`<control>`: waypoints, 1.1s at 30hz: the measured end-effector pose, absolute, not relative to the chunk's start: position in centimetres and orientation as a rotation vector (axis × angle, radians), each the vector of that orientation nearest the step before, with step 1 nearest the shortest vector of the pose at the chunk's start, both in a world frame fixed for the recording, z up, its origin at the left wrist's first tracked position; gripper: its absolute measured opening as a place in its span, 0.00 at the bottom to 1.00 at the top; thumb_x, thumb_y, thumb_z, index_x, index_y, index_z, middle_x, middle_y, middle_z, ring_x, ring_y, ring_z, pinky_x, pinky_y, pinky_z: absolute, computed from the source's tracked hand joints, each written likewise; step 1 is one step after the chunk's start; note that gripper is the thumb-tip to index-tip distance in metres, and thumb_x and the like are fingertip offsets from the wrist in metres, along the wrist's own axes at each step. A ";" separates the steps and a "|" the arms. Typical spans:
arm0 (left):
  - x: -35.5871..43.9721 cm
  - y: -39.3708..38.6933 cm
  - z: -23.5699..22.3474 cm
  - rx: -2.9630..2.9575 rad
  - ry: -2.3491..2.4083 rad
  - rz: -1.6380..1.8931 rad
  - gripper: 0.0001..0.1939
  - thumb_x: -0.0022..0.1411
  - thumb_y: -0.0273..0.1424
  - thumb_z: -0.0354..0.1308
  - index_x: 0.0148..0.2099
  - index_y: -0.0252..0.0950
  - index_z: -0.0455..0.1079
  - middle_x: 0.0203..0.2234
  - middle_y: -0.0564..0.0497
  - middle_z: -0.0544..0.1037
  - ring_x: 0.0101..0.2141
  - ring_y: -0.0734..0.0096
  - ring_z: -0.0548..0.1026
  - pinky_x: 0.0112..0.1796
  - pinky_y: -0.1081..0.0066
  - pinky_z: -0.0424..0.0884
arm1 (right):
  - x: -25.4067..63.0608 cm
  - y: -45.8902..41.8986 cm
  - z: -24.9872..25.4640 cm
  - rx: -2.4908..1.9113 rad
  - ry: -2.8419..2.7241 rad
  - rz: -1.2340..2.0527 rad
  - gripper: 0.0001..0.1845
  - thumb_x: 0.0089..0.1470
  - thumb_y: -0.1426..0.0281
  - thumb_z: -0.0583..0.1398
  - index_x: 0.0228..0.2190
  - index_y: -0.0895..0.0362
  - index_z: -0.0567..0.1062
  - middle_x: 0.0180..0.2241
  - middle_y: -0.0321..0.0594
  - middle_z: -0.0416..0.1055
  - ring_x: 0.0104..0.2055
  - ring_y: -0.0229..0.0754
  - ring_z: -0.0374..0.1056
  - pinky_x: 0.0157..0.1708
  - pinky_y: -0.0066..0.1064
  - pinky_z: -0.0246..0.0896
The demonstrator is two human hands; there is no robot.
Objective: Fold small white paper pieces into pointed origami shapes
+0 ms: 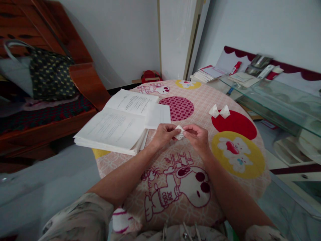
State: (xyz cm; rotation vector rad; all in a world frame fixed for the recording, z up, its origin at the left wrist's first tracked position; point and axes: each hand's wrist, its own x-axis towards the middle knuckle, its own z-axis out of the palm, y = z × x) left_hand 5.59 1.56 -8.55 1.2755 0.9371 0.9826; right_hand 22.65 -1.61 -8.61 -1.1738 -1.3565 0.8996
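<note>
Both my hands meet over the middle of a round table [250,187] covered with a pink cartoon-print cloth. My left hand [164,134] and my right hand [198,137] pinch a small folded white paper piece [180,132] between their fingertips, just above the cloth. Two finished folded paper pieces [220,111] lie side by side to the upper right, apart from my hands. An open book [117,122] with printed pages lies directly left of my left hand, with a loose white sheet [158,115] on its right page.
A wooden bench [82,80] with a dark patterned bag [50,75] stands at the left. A glass-topped shelf [276,97] with stacked booklets [208,73] and small items runs along the right. A red object [150,76] sits on the floor behind the table.
</note>
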 end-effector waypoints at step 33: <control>5.0 2.1 -8.6 1.138 0.818 0.705 0.29 0.50 0.53 0.71 0.31 0.28 0.77 0.24 0.41 0.81 0.23 0.70 0.78 0.24 0.75 0.72 | 23.2 -1.3 -8.0 -1.231 -1.048 1.240 0.13 0.42 0.61 0.69 0.25 0.58 0.78 0.18 0.39 0.75 0.16 0.39 0.69 0.14 0.26 0.64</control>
